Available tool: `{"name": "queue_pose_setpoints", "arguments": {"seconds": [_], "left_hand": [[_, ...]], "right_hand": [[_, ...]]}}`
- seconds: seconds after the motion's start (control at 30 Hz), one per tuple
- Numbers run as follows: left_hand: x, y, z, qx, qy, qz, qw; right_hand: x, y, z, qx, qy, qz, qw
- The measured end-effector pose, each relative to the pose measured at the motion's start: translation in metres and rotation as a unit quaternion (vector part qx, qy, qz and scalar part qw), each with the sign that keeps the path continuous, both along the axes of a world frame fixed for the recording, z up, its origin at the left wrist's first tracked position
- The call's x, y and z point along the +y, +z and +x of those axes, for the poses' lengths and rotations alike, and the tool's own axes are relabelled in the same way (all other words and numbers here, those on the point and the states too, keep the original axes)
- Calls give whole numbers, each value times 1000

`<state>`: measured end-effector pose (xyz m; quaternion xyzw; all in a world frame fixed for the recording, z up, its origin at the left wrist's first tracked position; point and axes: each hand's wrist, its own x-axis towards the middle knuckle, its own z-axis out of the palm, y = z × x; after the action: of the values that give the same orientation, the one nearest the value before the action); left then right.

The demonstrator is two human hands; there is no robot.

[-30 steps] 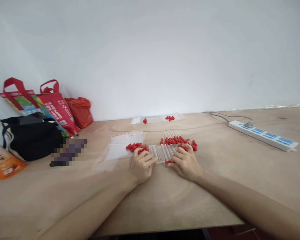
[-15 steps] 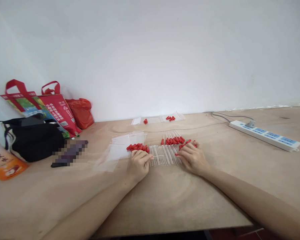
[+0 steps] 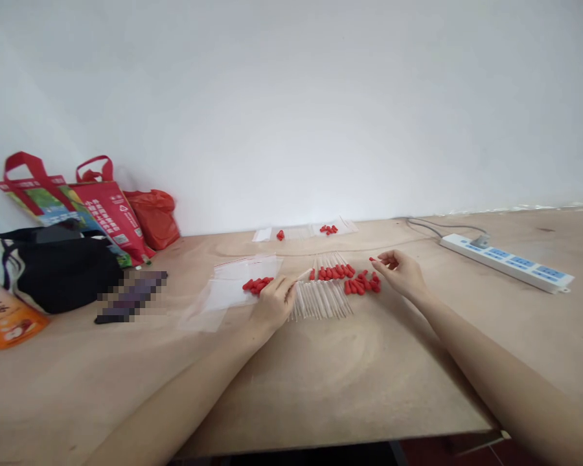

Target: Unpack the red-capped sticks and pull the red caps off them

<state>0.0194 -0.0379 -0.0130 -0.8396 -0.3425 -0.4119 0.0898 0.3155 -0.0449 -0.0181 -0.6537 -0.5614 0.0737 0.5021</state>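
Observation:
My left hand (image 3: 276, 299) pinches a thin clear tube (image 3: 303, 276) that points up and right over the middle of the table. Between the thumb and fingertips of my right hand (image 3: 402, 274) is a small red rubber bulb (image 3: 372, 259), held above the table. Below lies a row of loose clear tubes (image 3: 320, 300). Behind these is a row of tubes fitted with red bulbs (image 3: 336, 272). One pile of loose red bulbs (image 3: 362, 283) lies near my right hand, and another red pile (image 3: 257, 285) is partly hidden by my left hand.
Clear plastic bags (image 3: 211, 294) lie left of the tubes, and more bags with red bulbs (image 3: 298, 233) lie by the wall. A power strip (image 3: 508, 260) is at right. Shopping bags (image 3: 107, 213), a black bag (image 3: 58, 268) and an orange pouch (image 3: 12, 317) stand at left.
My right hand has risen from the right-hand pile, carrying a red bulb up and to the right. My left hand has lifted its tube, now tilted upward. The view shifts slightly.

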Motion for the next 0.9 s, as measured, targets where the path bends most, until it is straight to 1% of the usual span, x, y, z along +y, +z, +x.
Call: {"name": "queue_pose_setpoints", "arguments": {"seconds": [0.1, 0.2, 0.3, 0.43, 0.53, 0.73, 0.8, 0.9], "left_hand": [[2, -1, 6, 24, -8, 11, 1000], [1, -4, 11, 37, -22, 21, 999], [-2, -5, 15, 54, -26, 17, 998], [-4, -5, 17, 72, -30, 4, 997], [-4, -7, 16, 79, -41, -8, 996], [-2, -13, 12, 65, -71, -35, 995], [-4, -13, 11, 55, -77, -50, 994], [-9, -9, 9, 59, -82, -66, 993]], "right_hand": [[-1, 0, 3, -26, 2, -49, 998], [-2, 1, 0, -68, -17, -94, 993], [-2, 2, -5, -102, -43, -127, 986], [0, 4, -9, -119, -40, -164, 978], [-1, 5, -10, -131, -37, -175, 975], [-2, 7, -15, -122, -45, -160, 978], [0, 8, -19, -126, -50, -161, 978], [10, 12, -24, -150, -45, -176, 972]]}}
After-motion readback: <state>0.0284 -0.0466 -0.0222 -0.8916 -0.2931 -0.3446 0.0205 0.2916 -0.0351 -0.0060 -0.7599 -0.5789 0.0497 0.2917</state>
